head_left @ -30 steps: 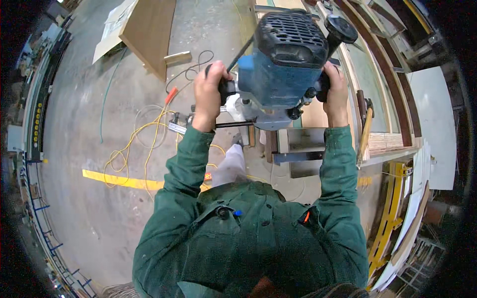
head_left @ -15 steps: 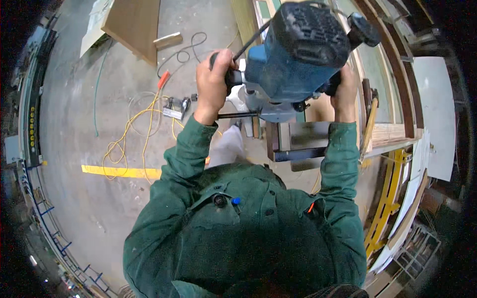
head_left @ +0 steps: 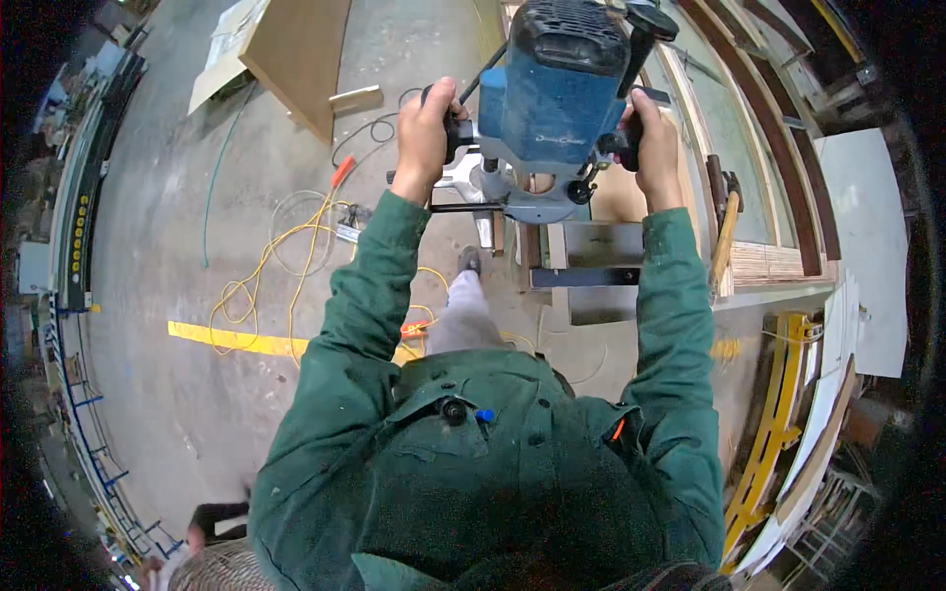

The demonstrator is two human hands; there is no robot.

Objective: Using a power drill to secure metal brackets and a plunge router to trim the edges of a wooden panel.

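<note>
A blue and black plunge router [head_left: 562,118] is between my two hands, its motor housing on top and grey base below. My left hand [head_left: 422,146] is wrapped round the black handle on its left side. On the opposite side my right hand [head_left: 658,156] grips the other black handle. A rod sticks out from the base to the left, under my left hand. Pale wood [head_left: 619,192] shows just beyond the base. Whether the base rests on it I cannot tell; the router bit is hidden.
A hammer [head_left: 726,231] with a wooden handle lies on the framed panel [head_left: 774,258] at right. Yellow cord [head_left: 258,264] and an orange connector [head_left: 343,170] lie on the floor. A wooden board [head_left: 296,64] stands far left. Another person's arm [head_left: 212,517] shows at lower left.
The router has shifted left and tilted, showing more of its front and base. Both hands have stayed on its handles. Another person's arm has come into view at lower left.
</note>
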